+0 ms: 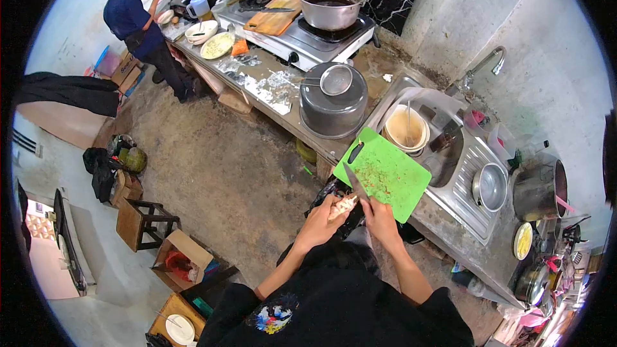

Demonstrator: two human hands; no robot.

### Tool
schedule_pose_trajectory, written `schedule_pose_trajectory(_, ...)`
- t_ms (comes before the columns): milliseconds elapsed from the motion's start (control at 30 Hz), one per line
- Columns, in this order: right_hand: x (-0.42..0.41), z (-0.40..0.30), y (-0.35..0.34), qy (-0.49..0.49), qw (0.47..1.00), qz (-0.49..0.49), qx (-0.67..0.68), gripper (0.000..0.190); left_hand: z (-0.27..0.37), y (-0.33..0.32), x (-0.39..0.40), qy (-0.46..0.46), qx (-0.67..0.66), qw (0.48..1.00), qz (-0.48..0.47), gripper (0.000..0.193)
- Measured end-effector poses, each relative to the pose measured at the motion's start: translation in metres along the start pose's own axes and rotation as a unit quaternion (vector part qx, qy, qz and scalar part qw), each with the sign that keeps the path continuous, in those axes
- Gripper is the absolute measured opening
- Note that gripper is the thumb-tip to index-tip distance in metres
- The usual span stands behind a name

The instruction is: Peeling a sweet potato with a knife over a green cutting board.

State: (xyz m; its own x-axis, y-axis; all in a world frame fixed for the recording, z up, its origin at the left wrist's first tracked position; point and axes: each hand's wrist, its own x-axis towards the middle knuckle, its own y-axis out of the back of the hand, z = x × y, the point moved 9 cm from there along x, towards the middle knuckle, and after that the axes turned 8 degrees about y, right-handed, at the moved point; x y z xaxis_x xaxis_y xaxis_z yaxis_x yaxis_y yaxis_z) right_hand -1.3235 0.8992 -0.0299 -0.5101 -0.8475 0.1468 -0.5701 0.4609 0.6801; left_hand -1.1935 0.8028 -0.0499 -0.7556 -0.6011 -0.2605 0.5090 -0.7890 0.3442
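Note:
My left hand grips a pale, knobbly piece of food, whose exact kind I cannot tell. Close beside it, my right hand is closed around the handle of a kitchen knife. The blade points away from me and to the left, and its base is close to the food's upper end. Beyond both hands, a green plastic cutting board lies over the counter's front edge and part of the sink. Reddish and brown scraps are scattered across its surface.
The steel sink holds a cream bucket with cloudy liquid. An upturned dark pot carries a strainer. A large pot of dark liquid sits on the gas stove. Another person stands at the counter's far end.

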Motion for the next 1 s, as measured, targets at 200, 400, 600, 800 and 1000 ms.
schedule_pose_trajectory(200,-0.006,-0.012,-0.014,0.036,0.999,-0.036,0.003,0.023,0.003,0.005,-0.001,-0.014,0.007,1.000,0.001,0.040)
schedule_pose_trajectory(400,0.007,0.001,0.000,0.009,1.000,0.010,0.011,0.025,0.003,0.004,-0.002,-0.011,-0.011,1.000,-0.005,0.039)
schedule_pose_trajectory(600,0.001,0.009,0.000,-0.047,0.998,-0.024,-0.015,0.024,0.000,0.003,0.004,0.003,-0.026,0.999,-0.021,0.040)
schedule_pose_trajectory(800,0.000,0.006,0.019,-0.018,0.998,0.051,0.006,0.022,-0.007,-0.006,0.014,0.031,-0.121,0.990,-0.066,0.043)
schedule_pose_trajectory(1000,-0.011,-0.004,0.010,-0.010,0.999,0.003,0.043,0.023,-0.011,-0.017,0.014,0.071,-0.268,0.954,-0.115,0.044)
